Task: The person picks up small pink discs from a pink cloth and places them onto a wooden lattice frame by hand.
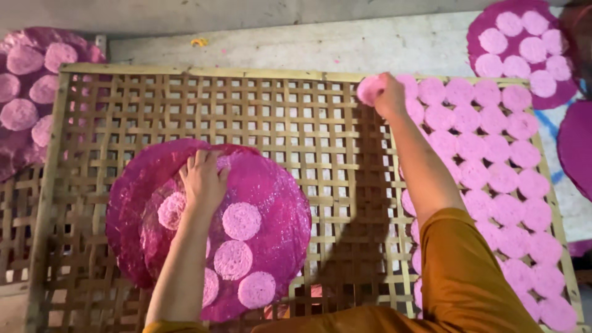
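A woven bamboo rack (290, 117) lies flat before me. My right hand (388, 95) reaches to its far edge and grips a round pink disc (370, 88), next to rows of several pink discs (493, 179) laid over the rack's right side. My left hand (202, 180) rests with fingers spread on a round magenta tray (280, 191) lying on the rack's left part. Several pale pink discs (241, 221) remain on that tray, partly hidden by my left forearm.
Another magenta tray with pink discs (521, 46) sits on the concrete at the far right. A similar loaded tray (31, 92) lies at the far left. A bare magenta tray (576, 148) shows at the right edge. A second bamboo rack (15, 228) lies at left.
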